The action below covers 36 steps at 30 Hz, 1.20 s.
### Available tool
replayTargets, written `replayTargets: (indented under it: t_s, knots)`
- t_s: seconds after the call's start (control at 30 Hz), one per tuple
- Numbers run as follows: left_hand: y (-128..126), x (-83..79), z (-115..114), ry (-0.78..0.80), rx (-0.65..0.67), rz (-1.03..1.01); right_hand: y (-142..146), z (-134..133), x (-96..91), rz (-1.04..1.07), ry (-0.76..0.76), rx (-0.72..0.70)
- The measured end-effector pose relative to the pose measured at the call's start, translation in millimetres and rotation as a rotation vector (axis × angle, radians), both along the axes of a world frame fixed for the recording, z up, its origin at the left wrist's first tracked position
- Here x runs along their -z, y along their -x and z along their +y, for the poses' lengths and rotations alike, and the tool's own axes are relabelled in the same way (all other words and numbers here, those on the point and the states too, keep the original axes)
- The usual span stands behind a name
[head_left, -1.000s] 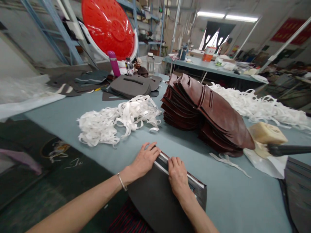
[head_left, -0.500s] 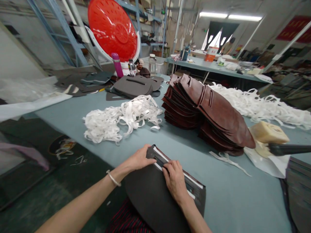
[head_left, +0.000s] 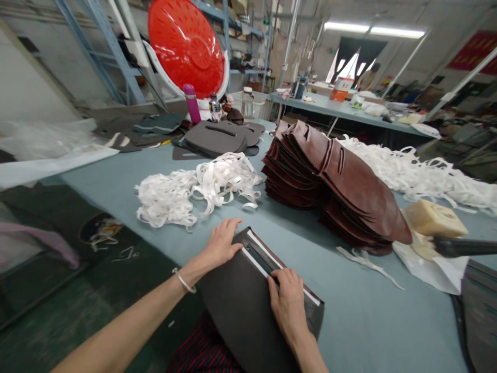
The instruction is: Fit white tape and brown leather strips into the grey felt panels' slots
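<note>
A dark grey, round-ended leather-like panel (head_left: 240, 305) lies at the table's near edge, partly over my lap. White tape strips (head_left: 254, 260) run along both sides of a long slot near its straight far end. My left hand (head_left: 222, 244) is open at the panel's far left corner, its thumb by the edge and its fingers stretched out beyond. My right hand (head_left: 289, 303) is closed over the middle of the slot, thumb and fingertips gripping the panel there. The fingertips partly hide the slot and the tape.
Loose white tape (head_left: 171, 199) lies piled beyond my left hand. A stack of brown leather panels (head_left: 357, 181) stands to the right, with more white tape (head_left: 435, 171) behind. A yellowish block (head_left: 437, 220) and a black handle (head_left: 466, 246) are at far right.
My left hand has lifted slightly off the panel's corner, its thumb drawn back to the left and fingers straighter. My right hand has slid a little right and nearer along the slot.
</note>
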<state>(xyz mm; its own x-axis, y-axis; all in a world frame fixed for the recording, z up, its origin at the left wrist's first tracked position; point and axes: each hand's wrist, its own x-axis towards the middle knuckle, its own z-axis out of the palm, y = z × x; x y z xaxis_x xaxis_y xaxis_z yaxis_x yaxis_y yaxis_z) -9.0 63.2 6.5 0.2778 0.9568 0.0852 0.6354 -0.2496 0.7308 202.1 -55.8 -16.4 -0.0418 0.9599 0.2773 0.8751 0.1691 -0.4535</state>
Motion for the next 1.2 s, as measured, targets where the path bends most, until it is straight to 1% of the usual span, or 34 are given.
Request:
replayTargets:
  t_s: [0.03, 0.07, 0.13, 0.2, 0.3, 0.4, 0.5, 0.57, 0.63, 0.7, 0.8, 0.9, 0.97, 1.03, 1.1, 1.2]
  knots:
    - [0, 5.4, -5, -0.084, -0.022, 0.065, 2, 1, 0.6, -0.013, 0.005, 0.018]
    - [0, 10.5, -11, -0.131, -0.016, 0.099, 4, 2, 1.2, -0.033, 0.009, 0.039]
    - [0, 18.6, -24, -0.141, 0.047, 0.101, 8, 5, 2.1, -0.082, 0.014, 0.084]
    - [0, 22.8, -35, -0.142, 0.071, 0.077, 14, 9, 2.4, -0.129, 0.023, 0.112]
    - [-1, 23.0, -43, -0.173, 0.044, 0.066, 29, 21, 2.0, -0.157, 0.037, 0.081]
    - [-2, 20.1, -44, -0.184, 0.043, 0.073, 47, 37, 1.9, -0.152, 0.032, 0.022]
    - [-2, 17.7, -45, -0.204, 0.078, 0.11, 63, 48, 2.7, -0.162, 0.011, -0.004]
    - [-3, 17.8, -45, -0.234, 0.111, 0.147, 68, 51, 3.2, -0.184, -0.006, -0.013]
    - [-3, 19.9, -46, -0.265, 0.134, 0.179, 69, 49, 3.7, -0.219, -0.027, -0.031]
    - [-1, 23.5, -46, -0.299, 0.146, 0.2, 65, 41, 4.8, -0.258, -0.054, -0.065]
    - [4, 29.0, -47, -0.347, 0.188, 0.243, 50, 23, 8.1, -0.289, -0.109, -0.1]
    - [8, 30.9, -49, -0.376, 0.243, 0.302, 35, 11, 11.0, -0.256, -0.146, -0.094]
    - [8, 30.1, -50, -0.392, 0.292, 0.314, 34, 11, 11.3, -0.211, -0.147, -0.086]
    - [6, 28.9, -51, -0.406, 0.346, 0.302, 40, 16, 9.9, -0.193, -0.131, -0.089]
    - [5, 28.5, -51, -0.412, 0.378, 0.294, 50, 23, 7.7, -0.232, -0.112, -0.101]
    - [4, 29.3, -50, -0.421, 0.376, 0.304, 59, 26, 5.5, -0.352, -0.128, -0.114]
